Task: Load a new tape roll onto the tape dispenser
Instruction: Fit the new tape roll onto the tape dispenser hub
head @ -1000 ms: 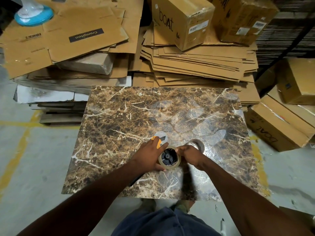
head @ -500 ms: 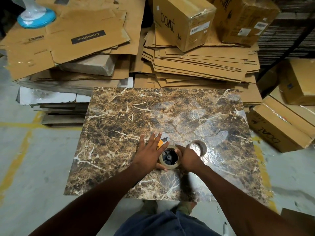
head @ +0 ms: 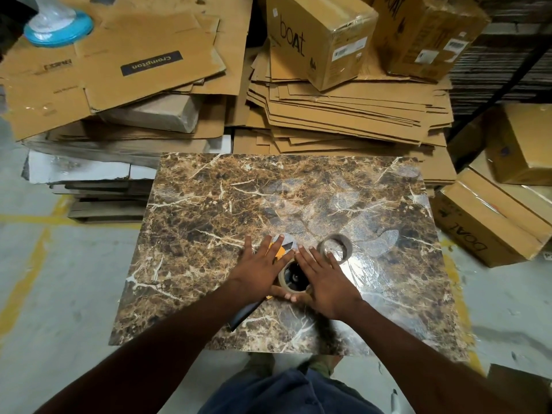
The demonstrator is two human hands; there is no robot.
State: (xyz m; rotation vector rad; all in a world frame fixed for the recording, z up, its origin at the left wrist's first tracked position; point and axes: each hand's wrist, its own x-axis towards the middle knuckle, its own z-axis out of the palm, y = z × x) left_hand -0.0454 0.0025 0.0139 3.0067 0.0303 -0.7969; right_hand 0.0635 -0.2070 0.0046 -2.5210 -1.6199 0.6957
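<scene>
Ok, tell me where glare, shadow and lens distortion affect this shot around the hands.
Head view: glare washes the marble-patterned board right of the right hand, by the empty tape core; a dark shadow falls under the right wrist; the left hand and right hand hide most of the tape roll on the tape dispenser; wide-angle bending curves the cardboard stacks at the edges.

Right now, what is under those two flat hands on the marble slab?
A tape roll sits on a yellow and black tape dispenser, with the left hand and right hand pressed flat over them. Most of the dispenser is covered; only its tip and handle end show.
</scene>
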